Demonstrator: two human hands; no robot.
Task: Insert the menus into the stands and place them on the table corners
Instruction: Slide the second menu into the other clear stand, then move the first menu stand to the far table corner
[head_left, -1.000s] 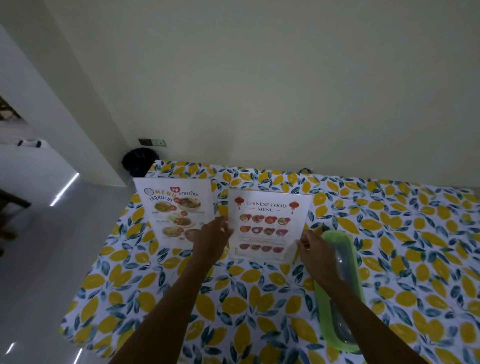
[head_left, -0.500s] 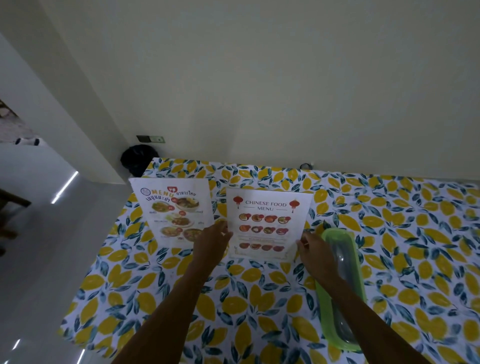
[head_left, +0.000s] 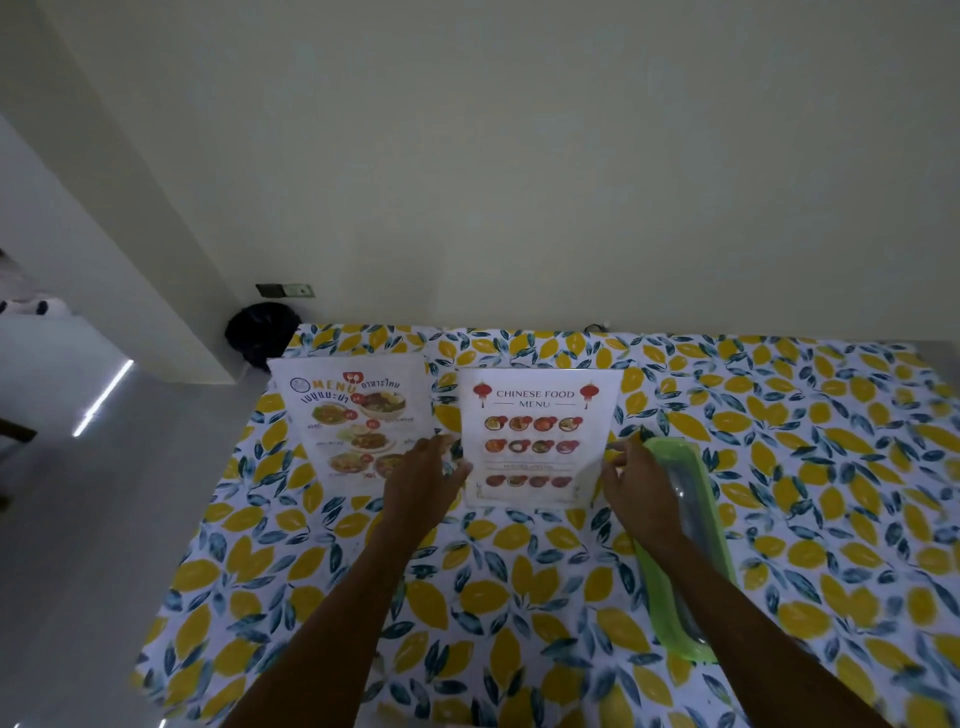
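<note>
Head view: white Chinese food menu in its clear stand (head_left: 537, 436) upright at frame centre on lemon-print table (head_left: 831, 467), flanked by left hand (head_left: 423, 486) and right hand (head_left: 641, 493), fingers loosely spread at its edges, grip unclear. Thai menu stand (head_left: 353, 421) already left. Best lifted from both sides, kept upright, carried to a free corner.

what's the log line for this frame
left hand: at left edge of chinese menu | right hand: at its right edge | thai menu: upright, far left corner | green tray: right
</note>
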